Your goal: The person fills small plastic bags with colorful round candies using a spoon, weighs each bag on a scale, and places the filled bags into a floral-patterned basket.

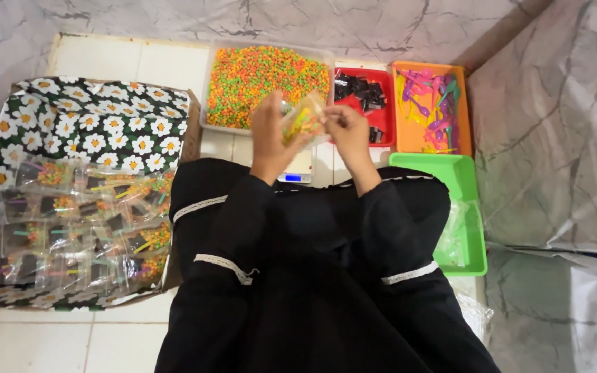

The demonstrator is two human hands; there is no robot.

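left hand [269, 135]: gripping one side of a small clear bag [303, 121] of colourful bits, fingers closed on it
right hand [345, 128]: pinching the bag's other edge
bag spot: being held up between both hands, just over a little scale [296, 170]
behind: clear tub of orange-green candy [264, 76], red tray [374, 103], orange tray of plastic spoons [431, 107]
right side: green tray [461, 207]
left side: daisy-print box [77, 200] sitting full of packed bags

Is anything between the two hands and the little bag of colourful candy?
No. Both the left hand and right hand already hold the small clear bag of colourful bits, above the white scale. Nothing visible sits between the hands and the bag.
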